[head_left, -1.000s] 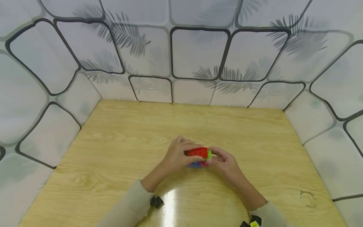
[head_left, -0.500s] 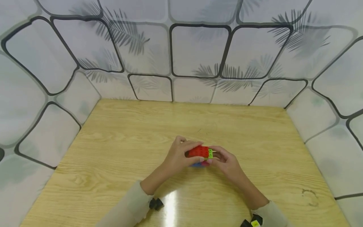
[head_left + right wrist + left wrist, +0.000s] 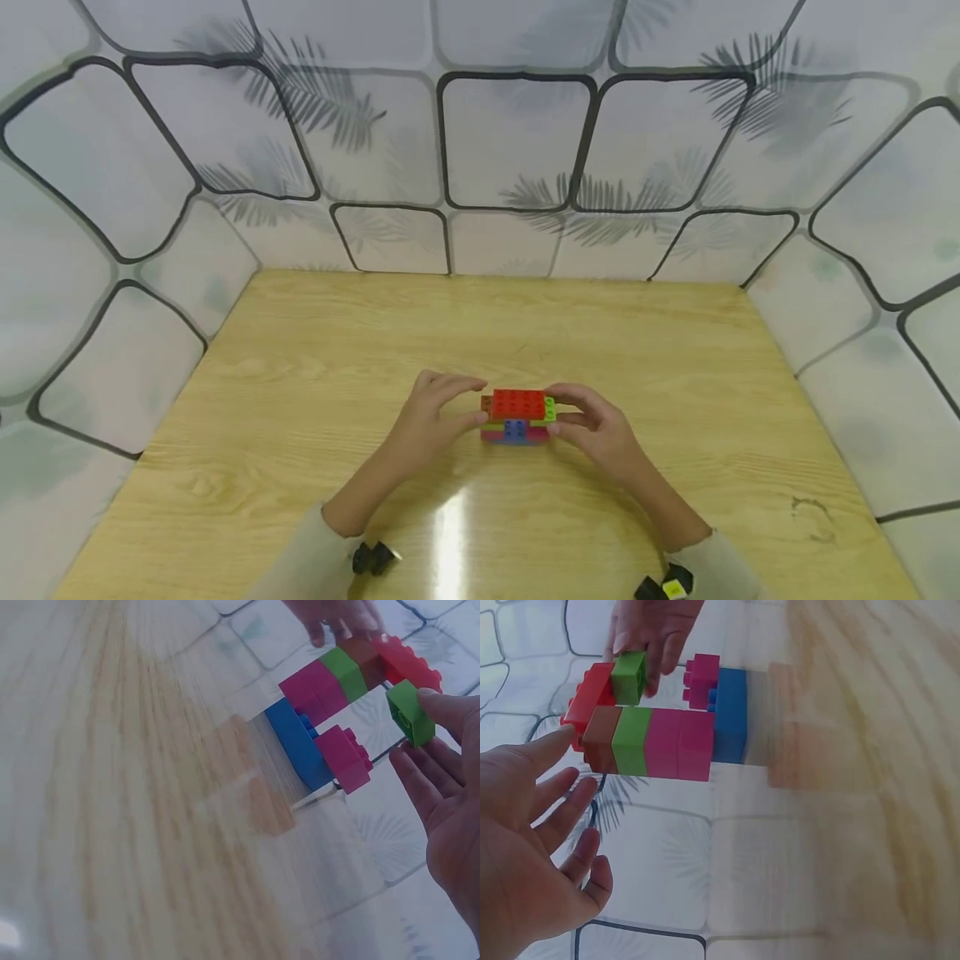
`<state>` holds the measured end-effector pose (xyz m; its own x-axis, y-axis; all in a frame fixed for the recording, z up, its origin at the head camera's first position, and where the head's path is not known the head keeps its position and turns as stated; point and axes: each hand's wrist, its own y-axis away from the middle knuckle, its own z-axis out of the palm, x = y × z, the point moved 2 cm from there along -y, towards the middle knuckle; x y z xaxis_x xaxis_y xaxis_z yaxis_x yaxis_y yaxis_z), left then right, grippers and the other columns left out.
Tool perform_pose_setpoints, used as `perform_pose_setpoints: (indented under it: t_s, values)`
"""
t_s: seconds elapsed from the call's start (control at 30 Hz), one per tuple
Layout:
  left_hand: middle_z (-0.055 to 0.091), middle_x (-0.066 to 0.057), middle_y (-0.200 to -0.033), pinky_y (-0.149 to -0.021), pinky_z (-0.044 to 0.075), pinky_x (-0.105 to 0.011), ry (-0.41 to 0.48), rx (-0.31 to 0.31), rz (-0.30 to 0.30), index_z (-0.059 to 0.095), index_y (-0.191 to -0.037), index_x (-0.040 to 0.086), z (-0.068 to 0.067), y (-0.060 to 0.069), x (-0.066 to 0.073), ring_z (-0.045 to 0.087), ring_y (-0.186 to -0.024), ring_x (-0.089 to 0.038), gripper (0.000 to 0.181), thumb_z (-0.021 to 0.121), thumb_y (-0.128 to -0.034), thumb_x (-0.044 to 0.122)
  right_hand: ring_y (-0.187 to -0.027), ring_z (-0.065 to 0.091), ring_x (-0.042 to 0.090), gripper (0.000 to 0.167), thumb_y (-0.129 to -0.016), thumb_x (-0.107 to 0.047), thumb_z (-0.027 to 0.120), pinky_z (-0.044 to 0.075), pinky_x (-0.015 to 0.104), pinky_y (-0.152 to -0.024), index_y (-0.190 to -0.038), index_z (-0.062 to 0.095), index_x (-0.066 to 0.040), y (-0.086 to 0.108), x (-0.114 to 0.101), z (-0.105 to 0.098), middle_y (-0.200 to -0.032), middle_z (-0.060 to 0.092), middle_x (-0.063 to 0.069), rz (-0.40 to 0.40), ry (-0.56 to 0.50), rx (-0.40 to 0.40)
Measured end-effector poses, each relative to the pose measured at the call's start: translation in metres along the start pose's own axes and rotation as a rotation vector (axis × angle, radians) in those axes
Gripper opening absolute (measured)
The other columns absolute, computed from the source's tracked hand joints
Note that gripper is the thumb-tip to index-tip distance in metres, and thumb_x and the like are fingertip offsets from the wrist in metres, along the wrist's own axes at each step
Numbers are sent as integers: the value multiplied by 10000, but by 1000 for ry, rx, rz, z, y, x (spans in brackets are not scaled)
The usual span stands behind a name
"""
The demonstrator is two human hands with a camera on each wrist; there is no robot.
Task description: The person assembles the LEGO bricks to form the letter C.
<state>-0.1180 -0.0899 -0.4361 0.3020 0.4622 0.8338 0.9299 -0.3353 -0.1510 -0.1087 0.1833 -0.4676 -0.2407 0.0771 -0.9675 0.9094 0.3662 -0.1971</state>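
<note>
A toy block structure stands on the table, with a blue brick (image 3: 732,724) at its base. On one end rise pink bricks (image 3: 676,744), a green brick (image 3: 632,741) and a brown brick (image 3: 601,740). A red brick (image 3: 517,404) lies across the top. My right hand (image 3: 600,423) pinches another green brick (image 3: 411,712) at the red one's right end. Below that is a gap, then a short pink brick (image 3: 345,759) on the blue base. My left hand (image 3: 431,421) is spread beside the left end; its nearest fingertip is close to the top, contact unclear.
The wooden table (image 3: 315,358) has a glossy surface that mirrors the blocks. Patterned panels (image 3: 517,142) rise along its back and both sides. Black wrist devices (image 3: 375,558) sit at both cuffs.
My left hand has let go of the red brick and drawn off to the left, uncovering the brown brick and the blue studs. The right hand stays at the green brick.
</note>
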Motion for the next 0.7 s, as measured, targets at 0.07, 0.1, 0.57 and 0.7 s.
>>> perform_pose_setpoints:
  t_s: [0.07, 0.1, 0.57, 0.7]
  values:
    - [641, 136, -1293, -890, 454, -475, 3, -14, -6, 675, -1303, 281, -1, 2, -3, 410, -1106, -143, 424, 774, -894, 328, -1242, 594, 139, 388, -945, 34, 651, 546, 265, -944, -1319, 553, -1, -1, 1, -1, -1377, 557, 148, -54, -10, 4]
    - [640, 139, -1296, -886, 454, -463, 3, -24, -10, 674, -1306, 278, -1, 2, -4, 416, -1103, -145, 418, 767, -901, 325, -1235, 596, 117, 363, -943, 47, 647, 546, 263, -944, -1292, 557, 12, -1, 1, -2, -1364, 563, 156, -72, -12, 7]
    - [655, 123, -1249, -903, 488, -489, 8, -58, -30, 687, -1297, 234, 3, 5, -11, 491, -1137, -239, 440, 795, -874, 275, -1228, 572, 77, 254, -911, 129, 638, 544, 251, -940, -1135, 614, 11, -1, 10, 0, -1303, 566, 205, -206, 53, 9]
    - [660, 108, -1221, -842, 484, -378, 6, -61, -18, 683, -1294, 260, 4, 3, -11, 498, -1088, -257, 422, 784, -884, 281, -1230, 574, 88, 243, -922, 91, 650, 544, 252, -941, -1137, 625, -17, -1, 9, -1, -1313, 574, 180, -177, 74, 20]
